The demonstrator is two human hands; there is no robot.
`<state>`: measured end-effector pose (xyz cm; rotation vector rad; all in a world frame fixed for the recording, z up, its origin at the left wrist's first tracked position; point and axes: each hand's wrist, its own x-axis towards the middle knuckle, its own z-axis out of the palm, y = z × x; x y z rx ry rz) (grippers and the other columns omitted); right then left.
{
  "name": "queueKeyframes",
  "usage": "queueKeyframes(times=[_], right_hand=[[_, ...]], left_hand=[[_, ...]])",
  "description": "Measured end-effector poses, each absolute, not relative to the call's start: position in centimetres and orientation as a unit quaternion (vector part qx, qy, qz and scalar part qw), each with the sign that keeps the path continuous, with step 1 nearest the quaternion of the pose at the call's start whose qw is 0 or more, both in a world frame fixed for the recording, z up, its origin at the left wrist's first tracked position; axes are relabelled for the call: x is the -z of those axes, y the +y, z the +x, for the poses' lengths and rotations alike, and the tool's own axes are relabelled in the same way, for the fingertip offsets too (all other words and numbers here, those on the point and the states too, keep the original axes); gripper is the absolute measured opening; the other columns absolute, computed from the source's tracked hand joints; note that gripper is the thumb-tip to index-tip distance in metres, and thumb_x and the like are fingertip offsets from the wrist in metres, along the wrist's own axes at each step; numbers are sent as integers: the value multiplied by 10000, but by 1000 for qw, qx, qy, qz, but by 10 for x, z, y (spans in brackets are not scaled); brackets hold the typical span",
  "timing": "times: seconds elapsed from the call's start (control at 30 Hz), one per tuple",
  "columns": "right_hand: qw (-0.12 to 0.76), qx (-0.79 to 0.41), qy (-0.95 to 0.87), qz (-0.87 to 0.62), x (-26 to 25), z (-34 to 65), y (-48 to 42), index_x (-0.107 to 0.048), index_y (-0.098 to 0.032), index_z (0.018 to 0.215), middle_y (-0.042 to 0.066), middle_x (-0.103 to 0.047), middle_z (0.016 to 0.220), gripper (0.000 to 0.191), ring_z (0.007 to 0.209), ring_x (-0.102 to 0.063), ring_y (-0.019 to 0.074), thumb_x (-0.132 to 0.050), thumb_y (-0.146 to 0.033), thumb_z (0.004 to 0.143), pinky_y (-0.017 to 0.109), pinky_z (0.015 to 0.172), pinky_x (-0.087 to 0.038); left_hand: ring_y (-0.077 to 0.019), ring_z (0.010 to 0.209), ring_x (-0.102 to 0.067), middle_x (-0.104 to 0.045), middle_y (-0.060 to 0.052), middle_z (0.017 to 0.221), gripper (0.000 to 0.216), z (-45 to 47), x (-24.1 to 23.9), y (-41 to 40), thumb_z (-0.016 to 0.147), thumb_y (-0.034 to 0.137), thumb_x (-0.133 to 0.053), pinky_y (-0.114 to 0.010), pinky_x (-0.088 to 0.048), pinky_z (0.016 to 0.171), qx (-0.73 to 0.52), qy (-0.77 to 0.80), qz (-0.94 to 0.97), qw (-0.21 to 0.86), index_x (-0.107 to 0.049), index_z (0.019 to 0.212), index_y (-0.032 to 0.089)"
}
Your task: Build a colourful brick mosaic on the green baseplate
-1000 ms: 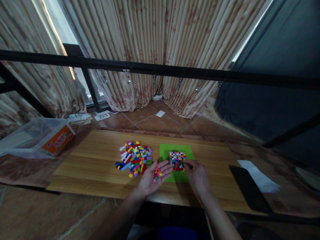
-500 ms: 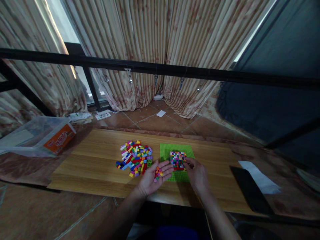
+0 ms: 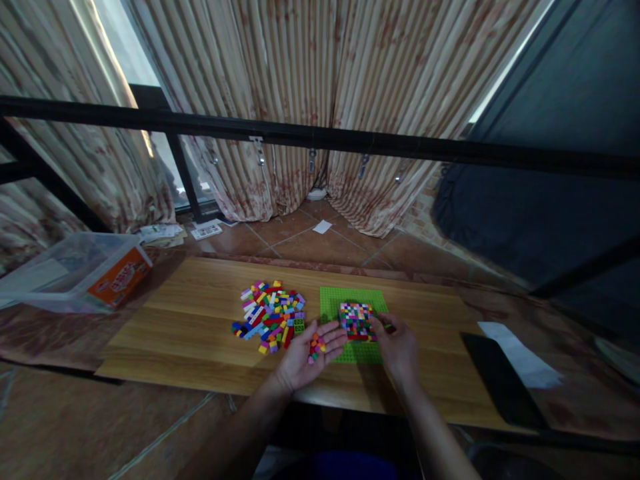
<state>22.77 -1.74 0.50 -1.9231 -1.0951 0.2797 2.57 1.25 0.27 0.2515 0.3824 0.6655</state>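
Observation:
My left hand (image 3: 300,360) lies palm up with its fingers stretched out and carries a small heap of toy bricks (image 3: 317,345), orange, pink and other colours. Its fingertips come close to the left side of a multicoloured brick block (image 3: 356,319). The block sits on a green baseplate (image 3: 330,300). At the block's right edge is my right hand (image 3: 399,347), with thumb and fingers bent together; what lies between them is too small and hidden to make out. Left of the baseplate a loose pile of bricks (image 3: 270,313) is spread on the wooden table (image 3: 200,320).
A clear plastic box (image 3: 70,267) with an orange label stands beyond the table's left end. To the right, a black phone-like slab (image 3: 500,380) and a white paper (image 3: 520,357) lie near the table end. A dark metal bar (image 3: 300,135) crosses in front of the curtains.
My right hand has shifted slightly to the right along the block's edge, and its fingers have changed position. My left hand and its bricks are almost unmoved.

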Motion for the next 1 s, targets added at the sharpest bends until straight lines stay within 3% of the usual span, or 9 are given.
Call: queueKeyframes(times=[0.2, 0.5, 0.7, 0.83, 1.0], right_hand=[[468, -172, -417, -760, 7, 224, -13, -677, -133, 899, 119, -701, 859, 433, 754, -644, 236, -559, -513, 731, 332, 672, -471], [465, -167, -414, -764, 5, 221, -14, -657, -123, 899, 128, -695, 851, 418, 737, -641, 236, -558, -497, 740, 341, 679, -474], [470, -67, -479, -738, -14, 201, -30, -643, -135, 962, 126, -660, 926, 395, 775, -610, 225, -482, -467, 821, 351, 706, -466], [435, -150, -633, -623, -25, 161, -49, -663, -212, 881, 56, -659, 913, 241, 844, -601, 185, -470, -355, 860, 312, 764, -461], [412, -186, -655, -605, -19, 124, -59, -657, -222, 921, 52, -655, 930, 188, 892, -593, 195, -491, -265, 846, 327, 791, -464]], left_hand=[[-230, 1100, -553, -606, -162, 1149, 414, 25, 1, 14, 901, 373, -408, -352, -372, 970, -320, 185, 126, 921, -557, 1151, 80], [-220, 1035, -589, -609, -176, 1138, 417, 26, 1, 12, 896, 382, -412, -349, -385, 941, -324, 174, 124, 922, -557, 1143, 78], [-236, 1039, -585, -598, -191, 1152, 516, 24, 4, 11, 885, 474, -382, -350, -395, 920, -334, 146, 122, 923, -555, 1146, 64], [-218, 968, -613, -630, -180, 1087, 537, 23, 4, 12, 875, 506, -380, -321, -410, 890, -333, 145, 116, 924, -573, 1114, 66], [-243, 1054, -579, -646, -154, 1068, 472, 23, 2, 12, 880, 464, -393, -346, -396, 918, -335, 160, 123, 920, -592, 1092, 91]])
